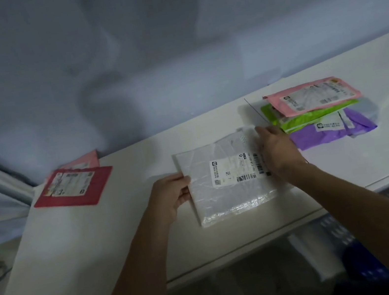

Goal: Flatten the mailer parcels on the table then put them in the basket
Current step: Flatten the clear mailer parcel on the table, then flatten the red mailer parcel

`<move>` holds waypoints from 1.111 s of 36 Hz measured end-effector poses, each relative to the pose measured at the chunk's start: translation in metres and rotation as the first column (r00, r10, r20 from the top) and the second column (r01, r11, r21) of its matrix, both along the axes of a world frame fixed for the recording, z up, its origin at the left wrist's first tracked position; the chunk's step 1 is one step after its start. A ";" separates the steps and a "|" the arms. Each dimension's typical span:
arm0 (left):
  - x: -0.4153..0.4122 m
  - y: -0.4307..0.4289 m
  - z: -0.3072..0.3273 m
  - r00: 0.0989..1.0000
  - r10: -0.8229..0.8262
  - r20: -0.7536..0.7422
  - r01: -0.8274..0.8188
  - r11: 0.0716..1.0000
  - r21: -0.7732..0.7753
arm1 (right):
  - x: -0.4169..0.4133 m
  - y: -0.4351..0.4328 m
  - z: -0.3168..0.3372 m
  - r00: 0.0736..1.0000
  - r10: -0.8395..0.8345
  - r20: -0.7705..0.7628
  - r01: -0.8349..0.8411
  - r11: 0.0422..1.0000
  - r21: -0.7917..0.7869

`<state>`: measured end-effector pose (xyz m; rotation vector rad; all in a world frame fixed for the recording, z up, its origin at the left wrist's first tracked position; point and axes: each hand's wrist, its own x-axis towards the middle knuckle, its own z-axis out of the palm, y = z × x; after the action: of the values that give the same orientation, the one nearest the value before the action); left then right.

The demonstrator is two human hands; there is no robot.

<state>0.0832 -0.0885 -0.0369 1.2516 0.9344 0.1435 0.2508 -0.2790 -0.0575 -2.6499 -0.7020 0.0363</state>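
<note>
Below the near edge of the white table, at the right, a blue perforated plastic basket is sitting. On the tabletop, a white bubble-lined mailer parcel with a printed label is lying flat between the hands. The left hand is gripping its left edge, thumb on top. The right hand is lying over its right edge, fingers reaching the far corner; pinching or pressing, I cannot tell. Farther left, a flat red mailer is resting over a pink one. Farther right, pink, green and purple mailers are lying stacked.
</note>
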 end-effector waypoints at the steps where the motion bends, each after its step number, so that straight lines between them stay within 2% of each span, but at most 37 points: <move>1: -0.001 0.001 0.000 1.000 -0.005 0.002 0.005 1.000 0.002 | 0.001 0.001 -0.003 1.000 -0.003 -0.024 0.003 1.000 0.009; 3: -0.002 0.003 0.001 1.000 -0.015 -0.013 0.016 1.000 0.023 | 0.001 0.002 -0.001 0.999 -0.015 -0.043 0.015 1.000 -0.003; 5: -0.005 0.005 0.002 0.999 -0.023 -0.037 0.026 0.997 0.075 | -0.004 0.006 0.005 0.998 0.026 0.059 -0.027 0.999 0.016; 7: -0.010 0.008 0.003 1.000 0.000 -0.030 0.003 0.995 0.102 | -0.012 0.011 0.010 0.992 0.042 0.123 -0.055 0.993 0.105; 10: -0.025 0.017 0.004 0.998 0.056 0.018 -0.057 0.997 0.061 | -0.026 0.027 0.013 0.985 0.096 0.141 -0.117 0.982 0.148; 18: -0.074 0.058 0.008 0.960 0.257 0.106 -0.248 0.964 -0.097 | -0.074 0.095 0.028 0.964 0.239 -0.114 -0.207 0.949 0.238; 24: -0.114 0.096 0.008 0.865 0.494 0.091 -0.452 0.844 -0.288 | -0.117 0.153 0.032 0.904 0.240 -0.353 -0.126 0.940 0.316; 27: -0.139 0.119 0.005 0.800 0.597 0.063 -0.537 0.758 -0.371 | -0.142 0.187 0.028 0.831 0.241 -0.501 -0.028 0.918 0.396; 29: -0.149 0.128 0.004 0.758 0.649 0.063 -0.567 0.703 -0.429 | -0.156 0.202 0.025 0.747 0.221 -0.627 0.108 0.890 0.442; 33: -0.161 0.146 0.001 0.697 0.712 0.083 -0.587 0.633 -0.505 | -0.179 0.234 0.017 0.465 0.335 -0.820 0.356 0.777 0.519; 36: -0.156 0.155 -0.002 0.714 0.696 0.080 -0.565 0.640 -0.520 | -0.185 0.254 0.014 0.304 0.428 -0.851 0.484 0.700 0.524; 40: -0.141 0.165 0.002 0.730 0.679 0.083 -0.555 0.658 -0.508 | -0.186 0.271 0.016 0.209 0.435 -0.876 0.571 0.673 0.471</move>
<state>-0.0578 0.0766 -0.0349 0.4098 1.0549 0.5977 0.0648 -0.0081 -0.0412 -1.2526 0.0007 1.1077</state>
